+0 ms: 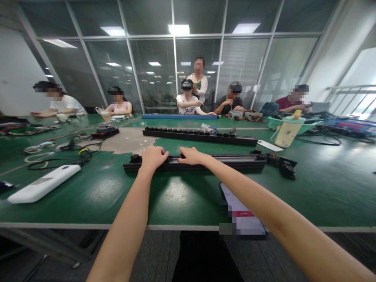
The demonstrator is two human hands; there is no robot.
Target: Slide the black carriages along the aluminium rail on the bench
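Observation:
A long black rail [229, 160] lies across the green table [96, 192] in front of me. My left hand [152, 156] rests on the rail's left part, fingers curled down over it. A black knob [135, 158] sits on the rail just left of that hand. My right hand [190, 155] lies on the rail a little to the right, fingers bent and pressed on a small black part that I cannot make out. A second black rail [199, 136] with several knobs lies farther back.
A white oblong device [44, 183] lies at the left, black cables [70, 156] behind it. A phone [241, 213] lies at the near edge under my right forearm. Small black parts [282, 163] sit at the rail's right end, a cream jug [286, 132] beyond. Several people sit at the far side.

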